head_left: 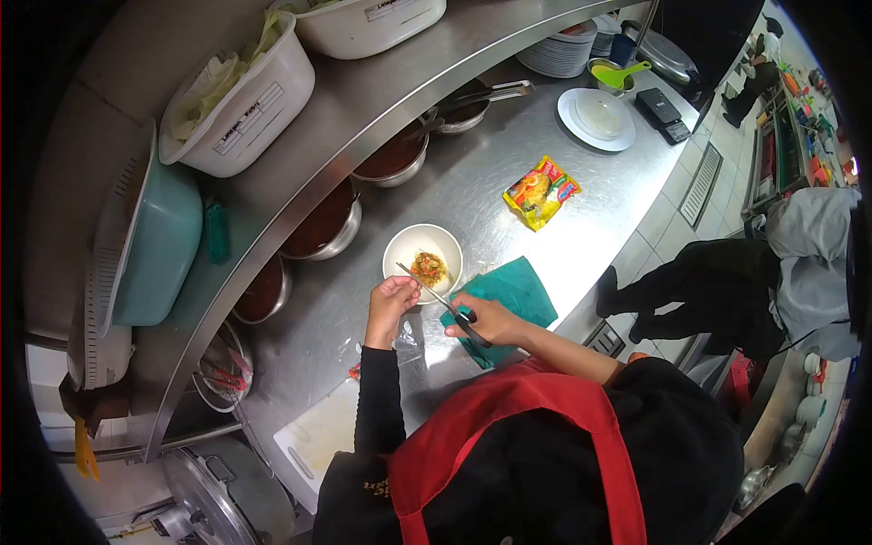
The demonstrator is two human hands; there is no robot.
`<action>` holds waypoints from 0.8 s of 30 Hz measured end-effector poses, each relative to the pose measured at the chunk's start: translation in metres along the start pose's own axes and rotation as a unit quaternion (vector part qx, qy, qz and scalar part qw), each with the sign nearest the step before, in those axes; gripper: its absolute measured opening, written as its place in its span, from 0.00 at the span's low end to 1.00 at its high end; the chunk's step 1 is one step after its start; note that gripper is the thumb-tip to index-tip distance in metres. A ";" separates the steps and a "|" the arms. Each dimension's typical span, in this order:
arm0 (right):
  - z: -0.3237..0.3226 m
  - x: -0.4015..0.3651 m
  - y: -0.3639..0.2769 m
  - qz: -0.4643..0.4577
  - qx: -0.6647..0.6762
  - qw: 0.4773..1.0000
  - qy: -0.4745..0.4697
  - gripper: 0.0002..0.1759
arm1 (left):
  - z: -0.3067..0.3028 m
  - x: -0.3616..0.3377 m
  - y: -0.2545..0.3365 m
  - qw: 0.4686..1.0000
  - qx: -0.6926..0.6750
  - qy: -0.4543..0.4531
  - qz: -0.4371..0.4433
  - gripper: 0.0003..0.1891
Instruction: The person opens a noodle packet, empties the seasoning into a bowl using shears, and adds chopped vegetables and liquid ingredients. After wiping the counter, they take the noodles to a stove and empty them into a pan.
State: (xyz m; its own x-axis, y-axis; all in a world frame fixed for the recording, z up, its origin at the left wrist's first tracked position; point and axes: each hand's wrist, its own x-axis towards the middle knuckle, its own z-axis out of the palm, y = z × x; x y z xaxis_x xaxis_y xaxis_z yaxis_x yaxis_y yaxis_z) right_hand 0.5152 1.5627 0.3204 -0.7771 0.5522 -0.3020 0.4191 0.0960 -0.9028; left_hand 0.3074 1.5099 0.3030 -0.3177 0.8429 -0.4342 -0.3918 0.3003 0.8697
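A white bowl with a small heap of chopped, reddish-yellow food stands on the steel counter in front of me. My right hand is closed around the black handles of a pair of scissors, whose blades point over the bowl's near rim. My left hand is at the bowl's near left edge, fingers pinched beside the blades; what they hold is too small to make out. A folded green cloth lies under and beside my right hand. Clear plastic scraps lie near my left wrist.
A yellow noodle packet lies beyond the bowl. Metal bowls of red sauce line the back beneath a steel shelf. A white cutting board is at the near left. A plate and black scale sit far right.
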 end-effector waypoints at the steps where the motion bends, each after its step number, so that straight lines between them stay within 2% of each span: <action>1: -0.002 0.000 -0.002 0.004 0.003 1.000 -0.008 0.30 | 0.000 0.000 0.000 1.000 0.007 -0.005 0.003 0.03; 5: -0.002 0.000 -0.003 0.007 -0.002 1.000 -0.012 0.30 | -0.001 -0.002 0.000 1.000 0.020 -0.004 0.009 0.03; 8: -0.007 -0.001 -0.013 0.049 0.020 0.998 -0.036 0.30 | -0.001 -0.004 0.001 1.000 0.013 -0.009 0.015 0.03; 17: -0.005 0.002 -0.006 0.014 -0.023 1.000 0.006 0.28 | 0.001 -0.004 -0.001 0.996 0.066 -0.006 0.055 0.04; 24: -0.007 0.002 -0.003 0.026 -0.008 0.999 -0.040 0.29 | -0.002 -0.001 -0.007 0.998 0.035 0.016 0.053 0.04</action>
State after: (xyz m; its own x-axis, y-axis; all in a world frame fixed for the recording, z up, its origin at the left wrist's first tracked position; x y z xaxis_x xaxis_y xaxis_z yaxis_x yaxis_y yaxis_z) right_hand 0.5157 1.5698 0.3248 -0.7885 0.4895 -0.3724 0.4671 0.0827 -0.8803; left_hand 0.3088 1.5056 0.2969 -0.3822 0.8575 -0.3445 -0.2930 0.2411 0.9252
